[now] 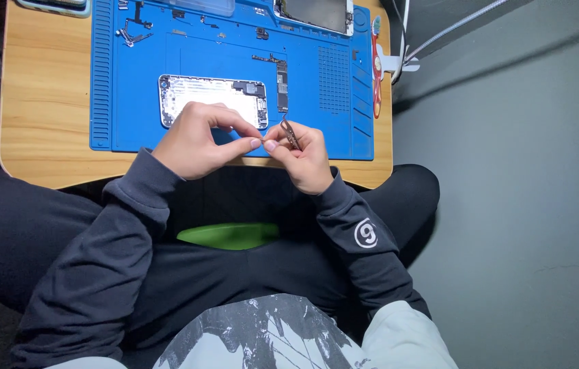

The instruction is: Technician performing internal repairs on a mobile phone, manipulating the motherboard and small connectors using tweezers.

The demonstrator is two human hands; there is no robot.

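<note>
My left hand [197,140] and my right hand [303,154] meet fingertip to fingertip over the near edge of a blue work mat [235,68]. Metal tweezers [290,131] are held in my right hand, tips pointing up and away. My left thumb and forefinger pinch something very small where the hands meet; what it is cannot be made out. Just beyond my left hand lies an opened silver phone housing [211,92] with a dark camera part at its right end. A narrow dark circuit board [282,82] lies to its right.
The mat lies on a small wooden table [43,102]. Small loose parts [132,31] are scattered at the mat's far left. A phone screen panel [313,14] lies at the far edge, red-handled tools [376,68] at the right edge. A green object [231,234] rests in my lap.
</note>
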